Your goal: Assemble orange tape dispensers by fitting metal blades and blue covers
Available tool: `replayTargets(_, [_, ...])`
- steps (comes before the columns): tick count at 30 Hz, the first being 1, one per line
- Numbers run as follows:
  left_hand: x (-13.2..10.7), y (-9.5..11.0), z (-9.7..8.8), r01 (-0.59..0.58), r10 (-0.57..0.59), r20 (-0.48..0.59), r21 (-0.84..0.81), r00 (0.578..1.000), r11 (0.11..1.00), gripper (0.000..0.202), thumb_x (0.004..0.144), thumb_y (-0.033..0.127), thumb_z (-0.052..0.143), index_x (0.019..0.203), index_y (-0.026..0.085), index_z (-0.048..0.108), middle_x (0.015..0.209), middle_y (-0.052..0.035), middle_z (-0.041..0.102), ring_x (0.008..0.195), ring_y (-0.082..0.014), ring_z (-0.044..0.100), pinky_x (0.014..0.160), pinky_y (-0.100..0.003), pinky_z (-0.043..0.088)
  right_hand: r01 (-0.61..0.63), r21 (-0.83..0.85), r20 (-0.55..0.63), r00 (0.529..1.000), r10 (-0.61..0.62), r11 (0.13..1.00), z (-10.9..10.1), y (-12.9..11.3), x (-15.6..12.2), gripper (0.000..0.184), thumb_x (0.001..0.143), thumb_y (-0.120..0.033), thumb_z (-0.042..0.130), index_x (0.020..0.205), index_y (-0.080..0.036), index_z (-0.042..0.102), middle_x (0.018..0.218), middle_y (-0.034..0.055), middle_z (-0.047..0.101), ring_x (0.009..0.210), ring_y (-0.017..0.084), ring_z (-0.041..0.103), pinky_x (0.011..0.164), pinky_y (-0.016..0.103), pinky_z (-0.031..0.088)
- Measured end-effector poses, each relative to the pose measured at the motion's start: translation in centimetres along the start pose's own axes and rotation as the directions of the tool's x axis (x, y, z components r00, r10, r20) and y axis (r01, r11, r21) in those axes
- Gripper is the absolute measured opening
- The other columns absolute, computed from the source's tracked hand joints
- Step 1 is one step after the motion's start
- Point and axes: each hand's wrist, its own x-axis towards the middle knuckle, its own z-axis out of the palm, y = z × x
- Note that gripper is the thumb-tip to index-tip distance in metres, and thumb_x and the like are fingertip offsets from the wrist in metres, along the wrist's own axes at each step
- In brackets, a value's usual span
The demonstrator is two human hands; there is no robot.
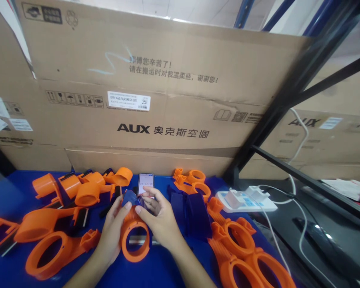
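Both my hands meet over an orange plastic ring part (135, 240) lying on the blue table (156, 272). My left hand (112, 230) curls around the ring's left side, its fingers on a small blue piece (129, 197) at the ring's top. My right hand (159, 218) grips the ring's upper right, fingers pinched on the same blue piece. A phone (145, 183) with a lit screen lies just behind my hands.
Assembled orange parts (78, 188) are piled at the left, loose orange rings (243, 248) at the right, dark blue pieces (195, 212) between. A white power strip (246, 202) with cables sits right. Large cardboard boxes (156, 100) wall the back; a black shelf frame (288, 92) stands right.
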Motion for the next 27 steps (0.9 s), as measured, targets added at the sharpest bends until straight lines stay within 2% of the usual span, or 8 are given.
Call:
replayTargets(7, [0.2, 0.0, -0.2, 0.013, -0.009, 0.055, -0.065, 0.998, 0.998, 0.046, 0.076, 0.037, 0.086, 0.118, 0.022, 0.074, 0.121, -0.0085, 0.078, 0.122, -0.0342, 0.067, 0.1, -0.041, 0.057, -0.031, -0.03, 0.035, 0.999, 0.032, 0.999, -0.1, -0.3, 0.0, 0.052, 0.08, -0.036, 0.083, 0.127, -0.027, 0.064, 0.12, 0.006, 0.068, 0.111, 0.023, 0.07, 0.1, 0.038, 0.056])
replayTargets(11, [0.0, -0.1, -0.9, -0.048, 0.046, -0.024, -0.111, 0.999, 0.993, 0.045, 0.074, 0.032, 0.088, 0.116, 0.027, 0.074, 0.117, -0.0039, 0.08, 0.122, -0.0306, 0.067, 0.102, -0.038, 0.055, 0.009, -0.084, 0.124, 0.992, 0.001, 0.996, -0.1, -0.8, -0.2, 0.041, 0.088, -0.037, 0.076, 0.126, -0.027, 0.064, 0.121, 0.0053, 0.072, 0.11, 0.024, 0.071, 0.097, 0.039, 0.056])
replayTargets(14, [-0.2, -0.2, -1.3, -0.067, 0.064, -0.025, -0.147, 0.998, 0.987, 0.052, 0.073, 0.031, 0.085, 0.123, 0.03, 0.072, 0.127, -0.0049, 0.076, 0.132, -0.0316, 0.061, 0.109, -0.041, 0.051, 0.058, -0.171, 0.194, 0.981, -0.024, 0.984, -0.2, -1.2, -0.3, 0.032, 0.092, -0.038, 0.072, 0.121, -0.025, 0.066, 0.114, 0.0048, 0.075, 0.105, 0.025, 0.072, 0.092, 0.039, 0.058])
replayTargets(17, [-0.3, -0.2, -1.4, -0.054, 0.059, 0.028, -0.166, 0.998, 0.985, 0.058, 0.073, 0.033, 0.082, 0.13, 0.03, 0.069, 0.137, -0.0073, 0.071, 0.139, -0.0361, 0.054, 0.113, -0.047, 0.047, 0.136, -0.318, 0.201, 0.977, -0.073, 0.938, -0.5, -1.7, -0.5, 0.03, 0.091, -0.039, 0.073, 0.116, -0.024, 0.067, 0.11, 0.0044, 0.075, 0.099, 0.024, 0.072, 0.087, 0.037, 0.058])
replayTargets(20, [-0.6, 0.0, -1.0, -0.099, 0.115, 0.088, -0.17, 0.989, 0.981, 0.065, 0.072, 0.031, 0.083, 0.134, 0.028, 0.066, 0.141, -0.0096, 0.068, 0.144, -0.0369, 0.048, 0.118, -0.047, 0.041, 0.296, -0.494, 0.224, 0.952, -0.209, 0.817, -1.0, -2.0, -0.6, 0.047, 0.083, -0.042, 0.082, 0.123, -0.025, 0.065, 0.117, 0.0065, 0.072, 0.106, 0.026, 0.069, 0.095, 0.038, 0.055])
replayTargets(22, [-0.7, 0.3, -0.6, -0.169, 0.181, 0.093, -0.122, 0.979, 0.978, 0.068, 0.07, 0.027, 0.086, 0.135, 0.027, 0.065, 0.143, -0.0104, 0.067, 0.146, -0.0361, 0.046, 0.121, -0.045, 0.038, 0.416, -0.609, 0.277, 0.909, -0.31, 0.675, -1.3, -1.7, -0.6, 0.057, 0.08, -0.045, 0.084, 0.128, -0.024, 0.064, 0.123, 0.0098, 0.07, 0.112, 0.029, 0.067, 0.098, 0.04, 0.053])
replayTargets(25, [-0.7, 0.7, -0.1, -0.289, 0.285, 0.078, 0.048, 0.955, 0.956, 0.065, 0.07, 0.027, 0.088, 0.131, 0.026, 0.065, 0.142, -0.0113, 0.067, 0.14, -0.0365, 0.053, 0.12, -0.047, 0.038, 0.535, -0.717, 0.356, 0.833, -0.424, 0.447, -1.6, -0.9, -0.7, 0.059, 0.084, -0.048, 0.08, 0.135, -0.024, 0.062, 0.127, 0.0136, 0.069, 0.113, 0.031, 0.066, 0.096, 0.044, 0.053])
replayTargets(27, [-0.5, 0.7, -0.3, -0.381, 0.372, 0.081, 0.175, 0.925, 0.908, 0.058, 0.07, 0.031, 0.088, 0.124, 0.025, 0.066, 0.139, -0.0123, 0.069, 0.132, -0.0371, 0.06, 0.118, -0.051, 0.041, 0.588, -0.735, 0.387, 0.773, -0.502, 0.339, -1.6, -0.4, -0.8, 0.062, 0.086, -0.05, 0.077, 0.139, -0.023, 0.059, 0.125, 0.0151, 0.069, 0.111, 0.031, 0.067, 0.094, 0.045, 0.054])
